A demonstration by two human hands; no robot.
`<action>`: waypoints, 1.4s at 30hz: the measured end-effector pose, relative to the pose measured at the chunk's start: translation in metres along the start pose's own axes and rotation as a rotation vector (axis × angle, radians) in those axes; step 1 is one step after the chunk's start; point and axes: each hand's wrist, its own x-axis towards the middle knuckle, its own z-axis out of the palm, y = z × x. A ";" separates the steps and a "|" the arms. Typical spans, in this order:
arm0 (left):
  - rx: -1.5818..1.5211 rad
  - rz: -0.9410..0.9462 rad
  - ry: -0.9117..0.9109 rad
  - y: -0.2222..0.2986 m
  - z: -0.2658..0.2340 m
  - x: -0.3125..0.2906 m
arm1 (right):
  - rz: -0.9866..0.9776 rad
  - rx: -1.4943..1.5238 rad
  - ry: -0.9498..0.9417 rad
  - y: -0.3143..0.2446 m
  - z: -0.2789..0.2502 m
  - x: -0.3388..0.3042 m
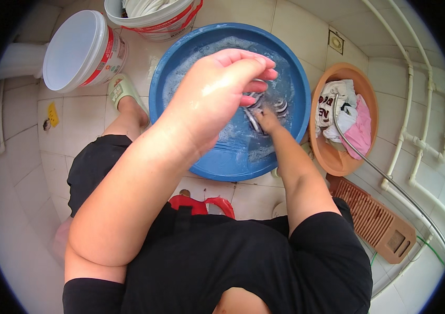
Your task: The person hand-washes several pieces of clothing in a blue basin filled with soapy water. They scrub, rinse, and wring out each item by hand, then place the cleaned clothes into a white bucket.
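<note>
A large round blue basin (213,170) holds soapy water with foam along its edge. Dark-and-white striped cloth (281,107) lies partly under the water, right of the basin's middle. My right hand (267,120) reaches into the basin and grips this cloth, its fingers partly under water and slightly blurred. Raised above the basin and close to the camera is my left hand (227,78), wet, with loosely bent fingers apart and nothing visible in them. It hides part of the basin and perhaps some of the cloth.
Left of the basin stands a white bucket (70,52); another bucket (152,23) behind holds pale cloth. An orange tub (337,165) with white and pink clothes sits at right, a grey hose (369,162) crossing it. A brown washboard (371,214) lies near the wall pipes (408,104).
</note>
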 end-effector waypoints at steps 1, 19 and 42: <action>0.006 -0.004 -0.005 0.000 0.001 -0.001 | 0.116 0.132 -0.153 0.001 -0.010 0.006; -0.020 0.004 -0.058 0.008 0.000 -0.011 | -0.006 0.444 0.304 -0.056 -0.108 0.008; -0.167 -0.008 -0.010 0.016 -0.007 -0.007 | 0.081 0.772 0.426 -0.082 -0.188 -0.037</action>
